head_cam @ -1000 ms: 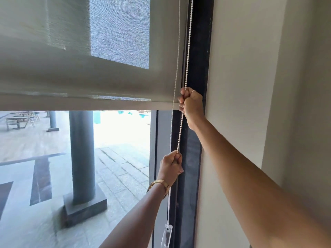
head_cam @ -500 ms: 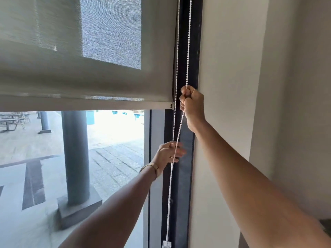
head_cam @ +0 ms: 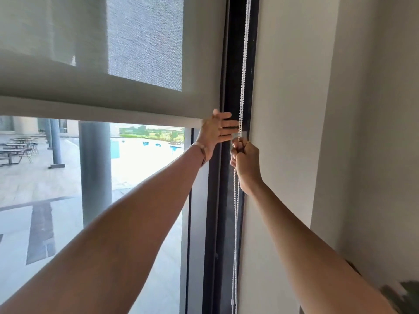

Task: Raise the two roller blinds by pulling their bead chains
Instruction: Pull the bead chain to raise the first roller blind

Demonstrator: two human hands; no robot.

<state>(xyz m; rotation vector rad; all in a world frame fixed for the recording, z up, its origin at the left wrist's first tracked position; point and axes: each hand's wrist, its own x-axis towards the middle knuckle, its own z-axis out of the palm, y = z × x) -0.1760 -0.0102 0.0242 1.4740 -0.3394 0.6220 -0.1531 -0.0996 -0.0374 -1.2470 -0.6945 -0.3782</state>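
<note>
A grey-beige roller blind (head_cam: pixel 90 91) covers the upper part of the window, its bottom bar level with my hands. A white bead chain (head_cam: pixel 243 64) hangs in two strands along the dark window frame (head_cam: pixel 233 53) at the blind's right edge. My right hand (head_cam: pixel 246 162) is a fist closed on the chain just below the blind's bottom corner. My left hand (head_cam: pixel 215 132) is beside it and slightly higher, fingers spread and reaching toward the chain, holding nothing. A bracelet is on my left wrist.
A pale wall (head_cam: pixel 294 109) runs right beside the chain, with a corner further right. Through the glass I see a grey pillar (head_cam: pixel 95 168), paved terrace and outdoor tables. Something dark green (head_cam: pixel 403 295) shows at the bottom right.
My left hand let go of the chain low down and rose with open fingers to just above my right hand. The right hand kept its grip on the chain.
</note>
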